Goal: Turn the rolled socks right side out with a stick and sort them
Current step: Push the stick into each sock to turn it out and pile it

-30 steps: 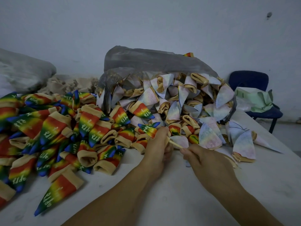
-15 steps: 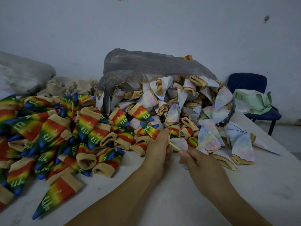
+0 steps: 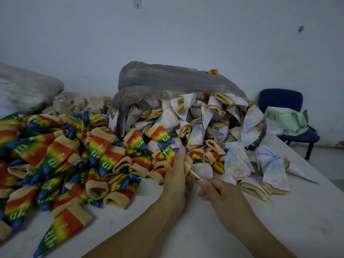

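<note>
Rainbow sock [image 3: 168, 154] gripped in left hand [image 3: 176, 175], wooden stick [image 3: 194, 174] pinched by right hand [image 3: 221, 190], between hands

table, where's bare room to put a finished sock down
Bare table right of the right hand, in front of the pale socks; a small patch beside the left hand. Crowded: rainbow socks at left, bag behind.

The rainbow socks [image 3: 55, 155] are soft matt knit cloth with tan cuffs, while the inside-out socks [image 3: 236, 164] look pale, almost papery. The plastic bag [image 3: 167, 75] is thin grey film, crinkly with a slight sheen. The stick [image 3: 194, 173] looks like smooth pale wood. The table [image 3: 297, 220] is matt white.
</note>
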### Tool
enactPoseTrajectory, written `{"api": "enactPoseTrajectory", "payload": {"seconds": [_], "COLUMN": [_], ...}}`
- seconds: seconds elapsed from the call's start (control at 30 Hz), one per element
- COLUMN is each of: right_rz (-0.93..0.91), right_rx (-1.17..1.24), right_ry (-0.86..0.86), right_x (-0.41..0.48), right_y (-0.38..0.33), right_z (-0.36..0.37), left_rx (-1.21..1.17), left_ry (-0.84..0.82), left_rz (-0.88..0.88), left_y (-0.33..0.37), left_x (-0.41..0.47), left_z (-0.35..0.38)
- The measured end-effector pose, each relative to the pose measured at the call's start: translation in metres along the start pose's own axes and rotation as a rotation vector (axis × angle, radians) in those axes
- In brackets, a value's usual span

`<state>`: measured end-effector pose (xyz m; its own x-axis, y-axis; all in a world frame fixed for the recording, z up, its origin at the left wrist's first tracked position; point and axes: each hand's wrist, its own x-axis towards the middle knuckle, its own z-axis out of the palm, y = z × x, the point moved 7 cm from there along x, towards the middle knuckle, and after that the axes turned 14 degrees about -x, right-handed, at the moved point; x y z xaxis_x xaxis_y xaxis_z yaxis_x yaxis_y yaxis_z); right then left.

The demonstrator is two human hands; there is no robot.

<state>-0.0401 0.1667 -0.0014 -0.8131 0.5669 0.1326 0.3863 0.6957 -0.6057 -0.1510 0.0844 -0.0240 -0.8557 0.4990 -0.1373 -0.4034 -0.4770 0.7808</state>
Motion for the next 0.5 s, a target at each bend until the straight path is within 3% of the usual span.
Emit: {"api": "enactPoseTrajectory", "payload": {"seconds": [0.3,0.5], "right_rz": [-0.013,0.039], "right_rx": [0.085,0.131], "right_ry": [0.035,0.034], "right_x": [0.003,0.007], "right_y": [0.0,0.01], "right_z": [0.0,0.001], "left_rx": [-0.221,-0.202], "left_ry": [-0.073,-0.052], "left_rz": [-0.071,-0.059], "left_y": [-0.002,-0.001], "left_x": [0.003,0.009], "left_z": [0.001,-0.001]}}
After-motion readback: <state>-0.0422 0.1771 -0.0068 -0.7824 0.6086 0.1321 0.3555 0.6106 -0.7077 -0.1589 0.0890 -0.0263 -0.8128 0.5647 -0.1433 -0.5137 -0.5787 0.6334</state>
